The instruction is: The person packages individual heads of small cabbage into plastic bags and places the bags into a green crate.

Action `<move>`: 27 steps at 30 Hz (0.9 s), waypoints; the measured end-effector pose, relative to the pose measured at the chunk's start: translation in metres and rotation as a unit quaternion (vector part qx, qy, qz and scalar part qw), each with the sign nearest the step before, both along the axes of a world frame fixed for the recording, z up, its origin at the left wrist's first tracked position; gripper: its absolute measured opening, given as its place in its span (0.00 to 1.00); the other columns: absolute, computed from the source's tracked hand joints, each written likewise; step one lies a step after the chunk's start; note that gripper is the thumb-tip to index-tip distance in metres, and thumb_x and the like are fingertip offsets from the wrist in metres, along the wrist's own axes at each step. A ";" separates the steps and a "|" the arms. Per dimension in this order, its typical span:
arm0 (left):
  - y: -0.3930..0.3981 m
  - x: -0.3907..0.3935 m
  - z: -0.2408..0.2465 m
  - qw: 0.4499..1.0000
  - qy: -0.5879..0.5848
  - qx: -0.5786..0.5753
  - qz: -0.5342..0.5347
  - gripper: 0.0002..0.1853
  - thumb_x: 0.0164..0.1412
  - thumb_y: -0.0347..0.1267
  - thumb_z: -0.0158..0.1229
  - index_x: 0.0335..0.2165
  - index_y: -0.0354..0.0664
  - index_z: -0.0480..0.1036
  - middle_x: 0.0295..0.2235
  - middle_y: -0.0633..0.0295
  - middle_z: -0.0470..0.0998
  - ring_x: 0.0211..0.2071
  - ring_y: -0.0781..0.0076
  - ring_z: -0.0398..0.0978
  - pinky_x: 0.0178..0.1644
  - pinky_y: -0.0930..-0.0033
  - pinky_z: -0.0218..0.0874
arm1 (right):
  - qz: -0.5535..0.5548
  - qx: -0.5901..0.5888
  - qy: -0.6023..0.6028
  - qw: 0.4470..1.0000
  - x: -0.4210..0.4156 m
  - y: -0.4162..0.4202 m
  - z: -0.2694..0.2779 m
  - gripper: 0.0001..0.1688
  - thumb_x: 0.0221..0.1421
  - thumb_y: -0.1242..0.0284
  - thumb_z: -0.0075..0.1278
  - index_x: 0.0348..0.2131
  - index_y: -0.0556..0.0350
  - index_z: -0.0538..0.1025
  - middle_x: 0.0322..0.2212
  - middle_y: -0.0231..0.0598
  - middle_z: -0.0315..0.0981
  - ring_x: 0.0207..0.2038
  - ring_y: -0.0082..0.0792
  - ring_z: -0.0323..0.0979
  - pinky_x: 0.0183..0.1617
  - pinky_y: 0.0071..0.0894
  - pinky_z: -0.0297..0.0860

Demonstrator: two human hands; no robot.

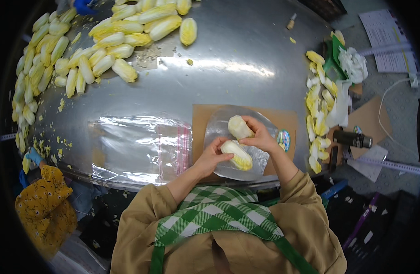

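My left hand (215,156) holds a pale endive head (236,155) by its white end, its yellow tip pointing down to the right. Just above it, my right hand (259,135) grips another endive head (239,126), whose cut white base faces up and left. Both are over a round metal plate (218,123), which rests on a sheet of brown cardboard (285,116) at the table's near edge. To the left of the cardboard lies a stack of clear plastic bags (134,147) with pink strips along one side.
Piled endives (127,27) cover the metal table's (210,82) far left, with more along its left edge. Loose leaves (319,102) line the right edge. A small knife (291,21) lies at the back. Another person's gloved hand (34,156) holds an endive at left.
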State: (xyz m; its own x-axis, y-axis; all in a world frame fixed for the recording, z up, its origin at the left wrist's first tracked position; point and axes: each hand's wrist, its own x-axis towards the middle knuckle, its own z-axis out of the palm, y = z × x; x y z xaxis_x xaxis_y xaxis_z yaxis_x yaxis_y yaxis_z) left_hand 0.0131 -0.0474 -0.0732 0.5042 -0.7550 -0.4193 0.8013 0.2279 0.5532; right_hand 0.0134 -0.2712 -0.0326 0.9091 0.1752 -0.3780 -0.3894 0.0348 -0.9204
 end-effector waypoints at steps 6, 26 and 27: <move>0.017 -0.007 -0.028 0.936 -0.306 0.167 -0.051 0.25 0.48 0.24 0.67 0.45 0.38 0.66 0.43 0.60 0.69 0.43 0.74 0.70 0.50 0.72 0.63 | 0.008 -0.245 -0.039 0.969 -0.047 -0.008 -0.015 0.38 0.45 0.77 0.61 0.54 0.57 0.63 0.48 0.40 0.68 0.51 0.35 0.67 0.55 0.31 0.63; 0.026 0.025 0.017 0.692 -0.652 0.277 -0.141 0.42 0.41 0.27 0.67 0.57 0.44 0.61 0.60 0.56 0.59 0.63 0.57 0.55 0.65 0.39 0.41 | 0.192 -0.230 -0.149 0.942 0.081 -0.006 0.027 0.22 0.49 0.71 0.56 0.46 0.54 0.74 0.40 0.44 0.70 0.41 0.45 0.71 0.46 0.40 0.68; 0.026 0.025 0.018 0.695 -0.648 0.277 -0.143 0.42 0.41 0.27 0.67 0.57 0.44 0.60 0.60 0.56 0.59 0.63 0.57 0.55 0.64 0.39 0.42 | 0.150 -0.241 -0.128 0.950 0.113 -0.003 0.029 0.21 0.49 0.71 0.56 0.44 0.55 0.74 0.40 0.43 0.70 0.40 0.45 0.71 0.45 0.40 0.69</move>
State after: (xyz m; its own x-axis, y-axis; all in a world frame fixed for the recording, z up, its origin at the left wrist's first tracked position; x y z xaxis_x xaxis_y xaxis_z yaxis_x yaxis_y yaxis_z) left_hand 0.0381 -0.0212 -0.0553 0.5920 -0.8057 -0.0189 -0.4835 -0.3738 0.7915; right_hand 0.1264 -0.2739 -0.0040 0.9185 0.3043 -0.2525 -0.0757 -0.4915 -0.8676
